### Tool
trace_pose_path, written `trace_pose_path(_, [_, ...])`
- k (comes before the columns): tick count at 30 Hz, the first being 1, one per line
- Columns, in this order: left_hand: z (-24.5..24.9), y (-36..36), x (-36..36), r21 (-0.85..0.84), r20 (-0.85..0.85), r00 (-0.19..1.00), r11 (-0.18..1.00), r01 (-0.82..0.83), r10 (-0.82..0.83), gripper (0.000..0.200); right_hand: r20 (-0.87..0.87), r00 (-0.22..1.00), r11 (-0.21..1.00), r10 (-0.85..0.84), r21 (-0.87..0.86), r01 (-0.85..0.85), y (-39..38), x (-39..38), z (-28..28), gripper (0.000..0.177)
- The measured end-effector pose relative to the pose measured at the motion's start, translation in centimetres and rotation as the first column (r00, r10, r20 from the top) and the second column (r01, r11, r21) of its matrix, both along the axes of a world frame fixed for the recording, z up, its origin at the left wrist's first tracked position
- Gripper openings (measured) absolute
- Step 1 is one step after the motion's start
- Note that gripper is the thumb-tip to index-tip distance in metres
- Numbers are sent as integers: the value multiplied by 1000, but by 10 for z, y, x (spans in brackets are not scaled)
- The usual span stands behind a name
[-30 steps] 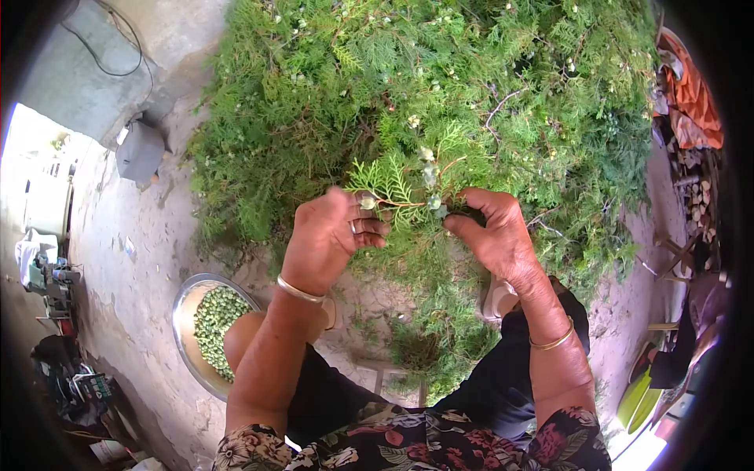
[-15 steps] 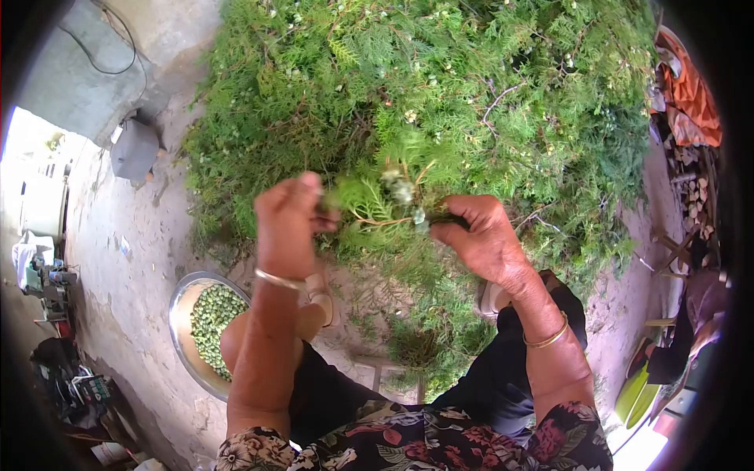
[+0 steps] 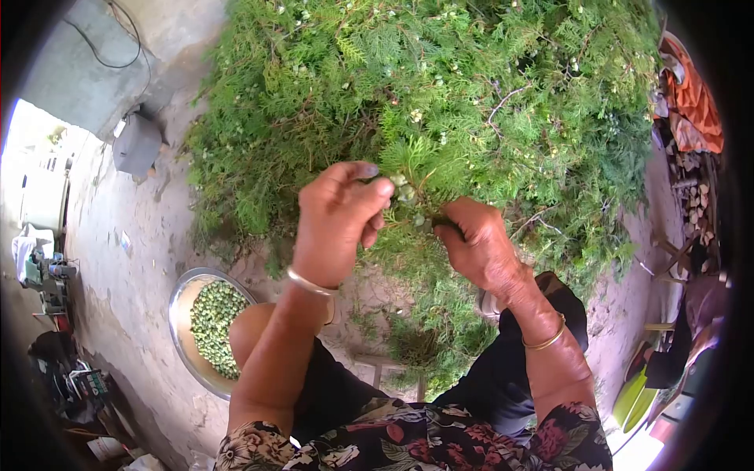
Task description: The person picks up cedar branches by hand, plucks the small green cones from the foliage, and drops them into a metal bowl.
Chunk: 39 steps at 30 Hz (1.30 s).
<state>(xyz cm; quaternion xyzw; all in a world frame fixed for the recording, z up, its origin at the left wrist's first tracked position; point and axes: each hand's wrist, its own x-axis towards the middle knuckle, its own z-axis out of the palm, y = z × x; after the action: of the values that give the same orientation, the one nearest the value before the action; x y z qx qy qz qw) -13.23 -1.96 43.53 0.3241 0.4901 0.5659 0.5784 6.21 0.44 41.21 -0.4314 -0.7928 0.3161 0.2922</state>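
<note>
My right hand (image 3: 479, 242) is closed in a pinch on the stem of a green evergreen sprig (image 3: 420, 161), which points up and away from it. Pale green seed cones (image 3: 404, 191) cluster on the sprig between my two hands. Just left of these cones is my left hand (image 3: 336, 216), its thumb and forefinger slightly apart and the other fingers curled; nothing shows between them. Beyond both hands lies a big heap of cut evergreen branches (image 3: 487, 71). A metal bowl (image 3: 179, 330) holding many green cones (image 3: 214, 326) sits on the floor beside my left knee.
Loose sprigs (image 3: 452, 314) litter the floor between my feet, near a low wooden frame (image 3: 378, 363). A grey box-like object (image 3: 136, 146) stands at the left wall. Firewood (image 3: 695, 204) and an orange cloth (image 3: 695, 106) are at the right, with a person's dark sleeve or leg (image 3: 674, 361) below.
My left hand has moved right and slightly up, from beside the sprig to its cones. My right hand keeps hold of the sprig in nearly the same place.
</note>
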Motion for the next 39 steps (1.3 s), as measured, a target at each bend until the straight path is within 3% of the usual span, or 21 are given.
trace_pose_path(2, [-12,1,7,-2,-295,955,999,-36,34,30,21,997,997,68,28,-68,-2,-2,-3,10])
trace_pose_path(10, [-29,-2,25,36,-317,942,993,-110,115,24,31,994,994,107,28,-108,-6,-5,-10,9])
trace_pose_path(14, [-29,1,16,43,-349,935,998,-51,63,21,-38,992,992,123,21,-122,-6,-4,-10,10])
trace_pose_path(17, [-19,4,1,-73,-112,992,996,48,-56,14,-110,990,991,85,-91,-95,-4,-2,1,13])
trace_pose_path(18, [-18,4,-2,-72,-111,992,996,48,-56,14,-109,990,991,86,-90,-96,-2,-1,3,13])
trace_pose_path(21, [-18,5,-20,-58,254,965,995,76,-59,15,-88,995,987,49,-149,-62,1,8,5,16])
trace_pose_path(22, [-18,8,-37,-60,255,965,995,81,-63,15,-69,997,988,19,-153,-29,-1,12,4,17])
trace_pose_path(24, [-18,16,-61,-16,649,761,999,37,-18,12,-48,999,988,-12,-152,5,-2,16,5,19])
trace_pose_path(28, [-26,18,-49,59,654,742,987,147,-149,16,-119,993,966,-22,-260,-10,-2,18,10,19])
trace_pose_path(30, [-33,17,-30,-155,598,793,987,-33,120,34,-159,987,953,-18,-302,-31,-3,18,15,19])
trace_pose_path(33, [-63,8,-24,-156,623,780,987,45,63,31,-195,981,946,22,-314,-84,-4,15,21,14])
trace_pose_path(35, [-80,8,-27,30,478,831,951,309,-285,31,-227,973,950,45,-291,-111,-3,15,17,11])
trace_pose_path(37, [-63,-3,-5,84,383,888,967,240,-253,30,-241,970,942,45,-314,-121,-4,13,15,11])
trace_pose_path(39, [-32,-8,5,-49,189,963,978,203,-191,31,-254,966,932,44,-339,-131,-3,13,14,10])
